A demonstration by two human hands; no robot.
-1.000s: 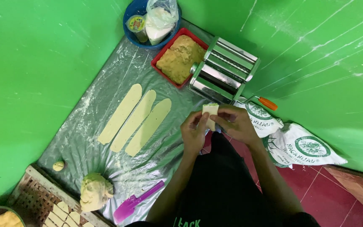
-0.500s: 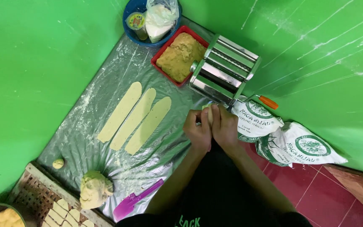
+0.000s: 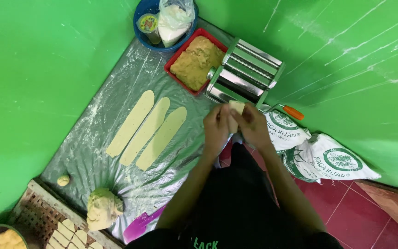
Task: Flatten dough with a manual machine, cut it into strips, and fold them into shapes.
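Both hands press a pale piece of dough between them, right in front of the metal pasta roller. My left hand cups its left side and my right hand its right side. Three long flat dough strips lie side by side on the floured plastic sheet to the left. A larger lump of dough sits near the sheet's front edge.
A red tray of crumbly filling and a blue bowl with bags stand behind the roller. Printed sacks lie at right. A woven tray of cut dough pieces, a small dough ball and a purple scraper lie in front.
The hands came together around the dough piece, pressing it, and have now lifted slightly toward the roller.
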